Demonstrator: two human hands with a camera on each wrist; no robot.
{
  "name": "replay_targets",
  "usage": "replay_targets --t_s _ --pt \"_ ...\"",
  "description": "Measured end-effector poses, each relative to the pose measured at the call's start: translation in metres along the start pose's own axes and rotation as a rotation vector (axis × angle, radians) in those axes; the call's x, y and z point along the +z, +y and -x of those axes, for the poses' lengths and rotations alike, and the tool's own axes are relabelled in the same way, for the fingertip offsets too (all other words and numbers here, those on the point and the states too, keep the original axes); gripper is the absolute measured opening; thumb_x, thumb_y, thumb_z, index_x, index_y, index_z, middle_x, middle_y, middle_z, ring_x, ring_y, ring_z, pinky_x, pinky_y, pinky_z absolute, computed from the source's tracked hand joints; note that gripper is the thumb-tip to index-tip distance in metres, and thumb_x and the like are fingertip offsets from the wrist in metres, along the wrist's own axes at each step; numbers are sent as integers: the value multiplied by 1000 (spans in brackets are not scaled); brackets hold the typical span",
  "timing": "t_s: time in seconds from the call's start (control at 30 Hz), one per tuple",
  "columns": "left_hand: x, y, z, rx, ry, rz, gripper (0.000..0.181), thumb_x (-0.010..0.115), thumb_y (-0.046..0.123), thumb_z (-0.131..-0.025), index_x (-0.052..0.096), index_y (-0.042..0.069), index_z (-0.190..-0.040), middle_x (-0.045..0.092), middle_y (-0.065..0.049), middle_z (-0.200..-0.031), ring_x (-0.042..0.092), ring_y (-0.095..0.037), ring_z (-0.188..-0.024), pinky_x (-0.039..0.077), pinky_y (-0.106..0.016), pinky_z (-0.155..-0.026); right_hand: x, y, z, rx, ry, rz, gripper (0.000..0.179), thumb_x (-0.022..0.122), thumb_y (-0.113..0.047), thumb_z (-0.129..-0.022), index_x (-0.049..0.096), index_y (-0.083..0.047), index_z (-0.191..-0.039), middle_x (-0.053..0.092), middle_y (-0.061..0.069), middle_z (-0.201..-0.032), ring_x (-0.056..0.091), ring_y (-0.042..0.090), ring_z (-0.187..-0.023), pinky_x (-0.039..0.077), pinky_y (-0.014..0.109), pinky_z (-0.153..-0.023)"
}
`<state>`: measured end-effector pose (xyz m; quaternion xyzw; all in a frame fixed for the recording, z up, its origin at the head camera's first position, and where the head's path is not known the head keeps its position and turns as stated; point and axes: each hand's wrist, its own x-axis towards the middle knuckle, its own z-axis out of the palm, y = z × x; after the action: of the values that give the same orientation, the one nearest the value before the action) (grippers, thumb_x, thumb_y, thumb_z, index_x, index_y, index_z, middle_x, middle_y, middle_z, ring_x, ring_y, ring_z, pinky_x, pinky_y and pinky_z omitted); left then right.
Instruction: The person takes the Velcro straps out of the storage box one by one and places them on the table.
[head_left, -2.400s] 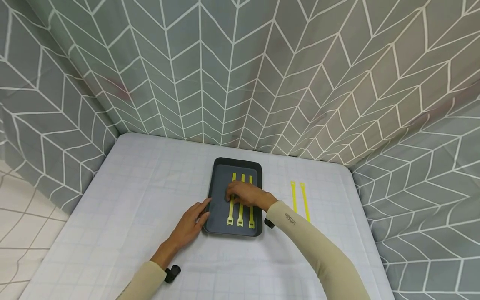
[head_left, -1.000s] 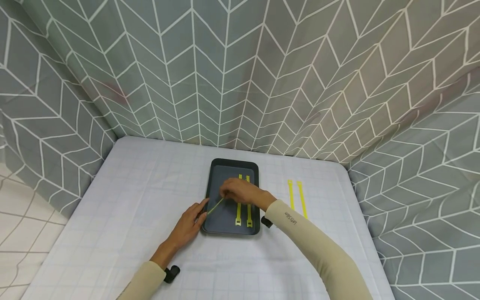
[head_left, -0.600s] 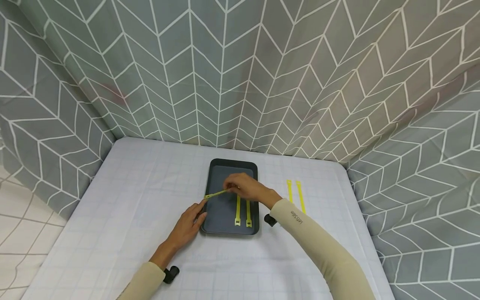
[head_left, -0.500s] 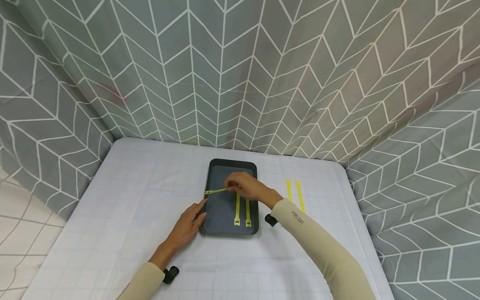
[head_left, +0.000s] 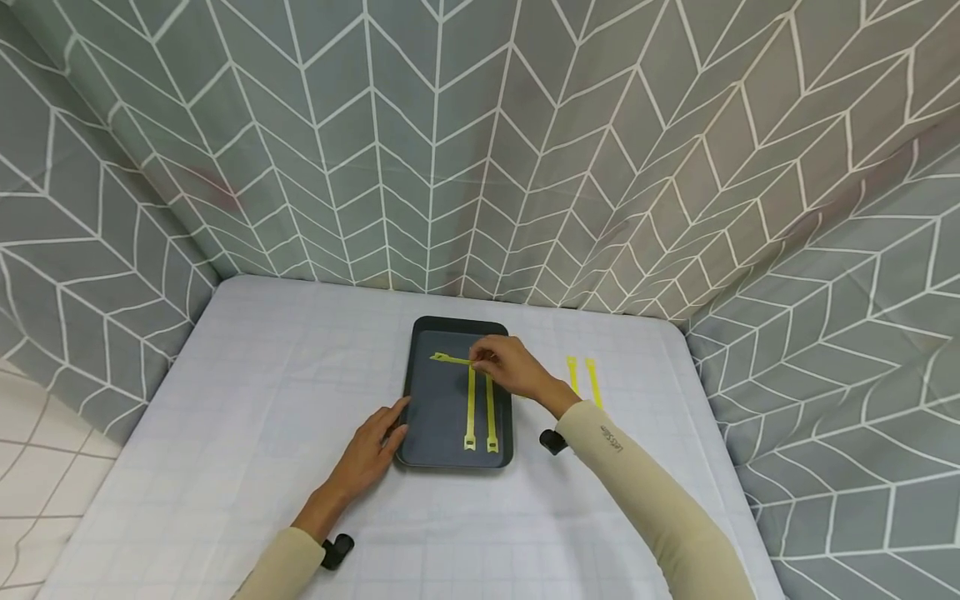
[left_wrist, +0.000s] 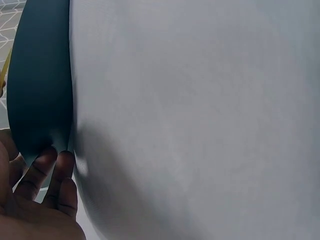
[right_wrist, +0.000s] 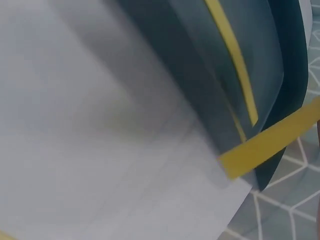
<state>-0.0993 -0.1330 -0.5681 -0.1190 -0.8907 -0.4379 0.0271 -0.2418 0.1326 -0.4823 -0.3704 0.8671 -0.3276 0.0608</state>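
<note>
My right hand point(head_left: 513, 367) pinches a yellow slotted cable-tie strap point(head_left: 450, 358) over the upper part of a dark grey tray point(head_left: 435, 421). The strap lies nearly crosswise, its slotted head to the left. Its free tail point(right_wrist: 270, 140) sticks out past the tray's edge in the right wrist view. Two more yellow straps point(head_left: 470, 408) lie lengthwise in the tray, heads toward me, their upper ends behind the right hand. My left hand point(head_left: 363, 454) holds the tray's left side; in the left wrist view its fingers point(left_wrist: 40, 170) rest against the outer wall point(left_wrist: 42, 75).
Two further yellow straps point(head_left: 594, 383) lie on the white-covered table point(head_left: 300, 375) right of the tray, partly hidden by the right forearm. A patterned grey curtain point(head_left: 450, 167) surrounds the table at the back and sides.
The right hand has lifted the leftmost strap off the tray floor, turned it from lengthwise to nearly crosswise, and moved it up and right. The left hand has stayed at the tray's edge.
</note>
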Motion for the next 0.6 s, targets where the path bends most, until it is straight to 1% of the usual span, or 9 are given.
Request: replay_targets --t_s 0.13,0.27,0.4,0.5,0.6 --pt "0 -2 0 3 2 4 49 58 14 -103 46 5 -150 61 0 -103 50 -9 -86 43 -32 -79 -6 7 9 42 43 -19 8 72 -5 -91 69 -7 -98 70 5 -96 67 16 -86 56 29 -77" --pt "1 -2 -1 16 4 6 49 58 14 -103 46 4 -149 59 2 -100 48 -8 -84 43 -31 -77 -9 15 18 115 79 -69 8 72 -3 -91 69 -6 -98 70 6 -97 68 18 -88 58 28 -77" --pt "1 -2 -1 23 8 6 49 57 15 -103 46 3 -149 59 1 -100 48 -8 -83 43 -31 -77 -10 22 25 190 120 -102 8 72 -2 -91 70 -7 -98 71 7 -97 69 21 -91 58 30 -79" --pt "1 -2 0 24 9 6 49 57 15 -103 46 3 -149 60 1 -101 48 -8 -83 43 -31 -77 -12 26 31 238 158 -90 8 73 -6 -91 70 -8 -98 72 6 -96 69 23 -91 57 32 -79" --pt "1 -1 0 31 12 10 48 57 15 -103 47 3 -149 59 1 -99 48 -8 -83 43 -31 -77 -14 30 36 296 193 -102 9 74 -8 -91 70 -7 -99 72 8 -94 71 24 -90 57 33 -76"
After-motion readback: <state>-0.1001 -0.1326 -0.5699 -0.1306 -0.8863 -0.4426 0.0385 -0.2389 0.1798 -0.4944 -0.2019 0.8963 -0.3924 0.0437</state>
